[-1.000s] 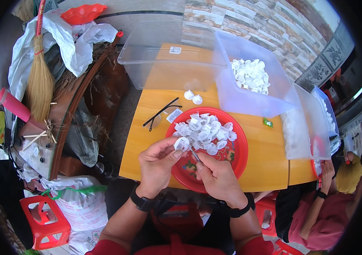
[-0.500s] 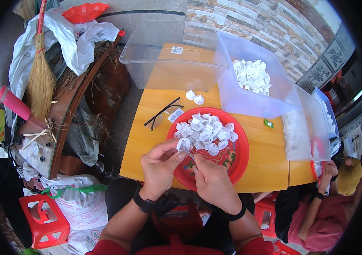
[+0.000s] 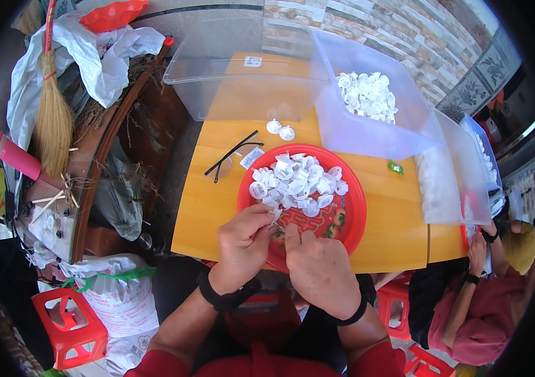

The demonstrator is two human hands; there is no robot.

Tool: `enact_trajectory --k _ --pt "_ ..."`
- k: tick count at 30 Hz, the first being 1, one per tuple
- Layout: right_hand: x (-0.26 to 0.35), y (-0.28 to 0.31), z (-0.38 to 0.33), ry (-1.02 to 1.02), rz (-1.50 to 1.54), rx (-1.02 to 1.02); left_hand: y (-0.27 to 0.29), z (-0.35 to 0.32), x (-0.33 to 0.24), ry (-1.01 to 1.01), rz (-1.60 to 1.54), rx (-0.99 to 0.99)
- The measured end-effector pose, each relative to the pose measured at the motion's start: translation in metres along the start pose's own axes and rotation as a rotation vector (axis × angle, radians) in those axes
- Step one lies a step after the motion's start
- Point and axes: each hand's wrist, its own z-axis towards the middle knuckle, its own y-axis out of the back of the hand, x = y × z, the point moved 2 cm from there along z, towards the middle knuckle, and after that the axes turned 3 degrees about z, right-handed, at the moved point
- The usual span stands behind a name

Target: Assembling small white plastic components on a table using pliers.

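Note:
A round red plate (image 3: 350,221) sits on a small wooden table (image 3: 217,201) and carries a heap of small white plastic caps (image 3: 296,181). My left hand (image 3: 242,242) is at the plate's near rim, its fingers pinched on one small white cap (image 3: 276,215). My right hand (image 3: 319,267) is close beside it, fingers curled toward the same piece; what it grips is hidden. Both wrists wear black bands.
An empty clear plastic bin (image 3: 242,69) and a clear bin of white caps (image 3: 368,97) stand at the table's back. Glasses (image 3: 230,157) and two loose caps (image 3: 280,130) lie on the table. A broom (image 3: 50,119), sacks and red stools are at left. Another person (image 3: 481,295) sits at right.
Both hands have drawn slightly back toward me, from over the heap to the plate's near rim, still working one small white piece between them.

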Motion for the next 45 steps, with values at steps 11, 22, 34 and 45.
enact_trajectory --k 11,22,34,45 --pt "-0.024 0.002 -0.014 -0.049 0.26 -0.202 0.006 0.009 0.004 0.243 -0.487 0.1" --pt "-0.018 0.005 -0.013 -0.021 0.319 -0.267 0.011 0.009 0.002 0.139 -0.617 0.14" --pt "-0.011 -0.001 -0.01 0.045 0.163 -0.144 0.01 0.007 -0.002 0.119 -0.453 0.116" --pt "-0.009 -0.009 -0.01 -0.003 0.405 -0.367 0.014 0.012 0.008 0.392 -0.907 0.064"
